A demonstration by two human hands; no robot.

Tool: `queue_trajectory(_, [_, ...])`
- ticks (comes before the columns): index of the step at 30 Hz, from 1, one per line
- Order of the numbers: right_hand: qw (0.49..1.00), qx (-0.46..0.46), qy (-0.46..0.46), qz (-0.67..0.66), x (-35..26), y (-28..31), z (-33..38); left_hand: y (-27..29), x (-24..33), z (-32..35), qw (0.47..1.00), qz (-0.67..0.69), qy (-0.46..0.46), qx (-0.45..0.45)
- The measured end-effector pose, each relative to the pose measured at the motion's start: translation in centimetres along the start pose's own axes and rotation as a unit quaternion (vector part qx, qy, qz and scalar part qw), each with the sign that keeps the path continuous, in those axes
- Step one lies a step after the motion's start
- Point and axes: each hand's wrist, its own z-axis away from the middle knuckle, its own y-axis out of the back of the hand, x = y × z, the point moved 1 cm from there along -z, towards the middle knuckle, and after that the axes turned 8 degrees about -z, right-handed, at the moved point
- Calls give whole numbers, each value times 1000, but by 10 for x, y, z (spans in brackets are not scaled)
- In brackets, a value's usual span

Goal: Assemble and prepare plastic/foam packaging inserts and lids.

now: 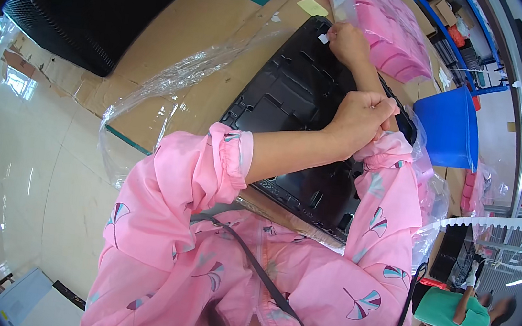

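A large black moulded panel (pixel 302 96) with ribs and recesses lies in front of me on the cardboard-covered table. At its far corner, the fingers of my right hand (pixel 350 45) are pinched together at a small white piece (pixel 323 38), which looks like a sticker or bit of tape. My left hand (pixel 362 122) crosses over my right forearm, just above the pink sleeve cuff. Its fingers are curled closed, and whatever they may hold is hidden. Clear plastic film (pixel 177 78) lies along the panel's left side.
Pink wrapped blocks (pixel 388 32) are stacked beyond the panel. A blue bin (pixel 449 127) stands to the right. A big black casing (pixel 98 6) occupies the far left, and a yellow paper slip (pixel 313 7) lies on the cardboard (pixel 179 29). A person in green (pixel 454 312) works at the far right.
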Motion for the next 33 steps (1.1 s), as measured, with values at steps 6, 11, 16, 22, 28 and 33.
queue_trajectory(6, [998,3,42,44,-2,-2,4,0,1,1,1000,-6,4,3])
queue_trajectory(11, [993,61,91,38,4,-14,11,1,-4,1,1000,-18,21,-1])
queue_trajectory(16, [990,85,110,20,2,-13,17,0,-3,2,999,-23,22,-4])
queue_trajectory(22, [988,86,131,7,-2,-11,23,0,0,4,999,-21,30,-5])
queue_trajectory(28, [988,84,132,-5,-6,-8,21,1,-1,0,999,-43,22,-5])
queue_trajectory(33, [967,77,225,-95,0,-4,38,0,1,5,999,-21,34,-19])
